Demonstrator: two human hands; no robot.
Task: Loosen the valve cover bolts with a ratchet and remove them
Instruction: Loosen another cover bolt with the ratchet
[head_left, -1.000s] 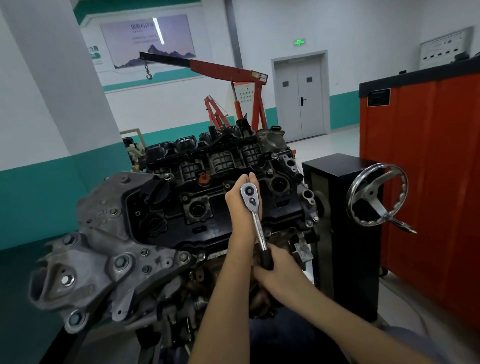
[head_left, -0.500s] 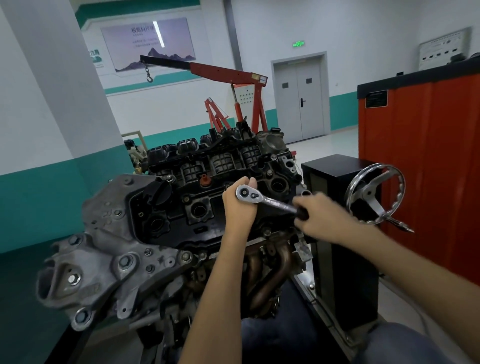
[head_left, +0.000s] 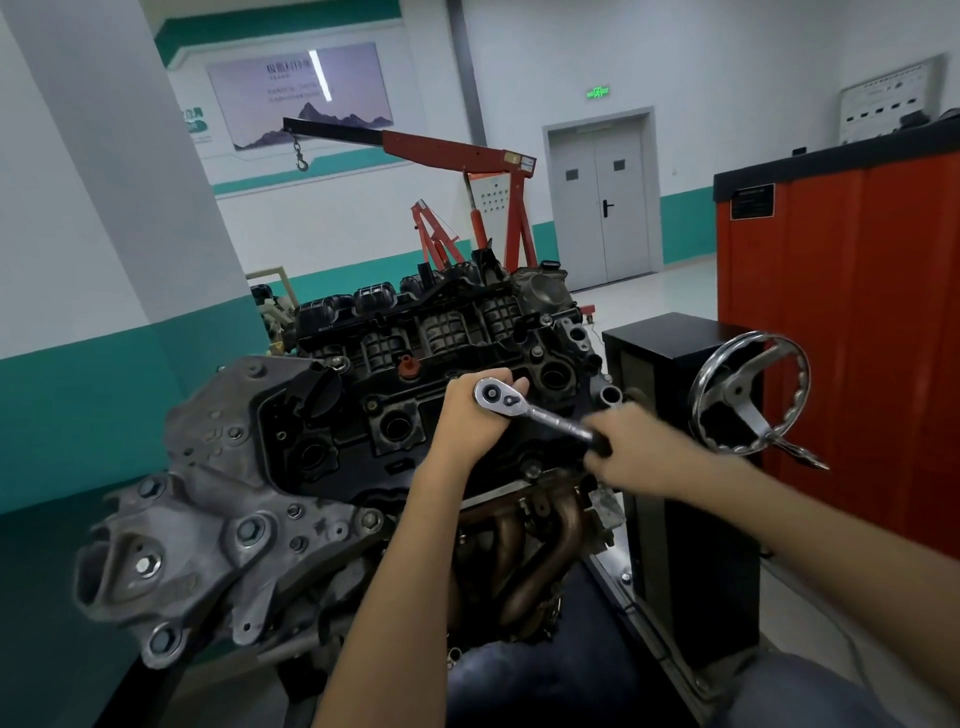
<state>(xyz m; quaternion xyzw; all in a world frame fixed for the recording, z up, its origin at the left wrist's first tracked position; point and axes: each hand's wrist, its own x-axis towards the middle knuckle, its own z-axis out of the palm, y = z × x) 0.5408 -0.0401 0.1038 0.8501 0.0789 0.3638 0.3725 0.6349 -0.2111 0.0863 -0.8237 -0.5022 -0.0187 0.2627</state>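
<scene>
I count one ratchet lying over the right half of the valve cover, with its head toward the cover's middle and its handle running off the cover's right end. The left hand holds the ratchet head, fingers curled round it from below. The bolt under it is hidden. The right hand is blurred, its fingers closed round the black handle grip just past the cover's right end. Three plug wells show in the cover; I cannot tell their contents, the bores are dark. One bolt head sits at the cover's near edge. One handwheel stands well right of the cover.
</scene>
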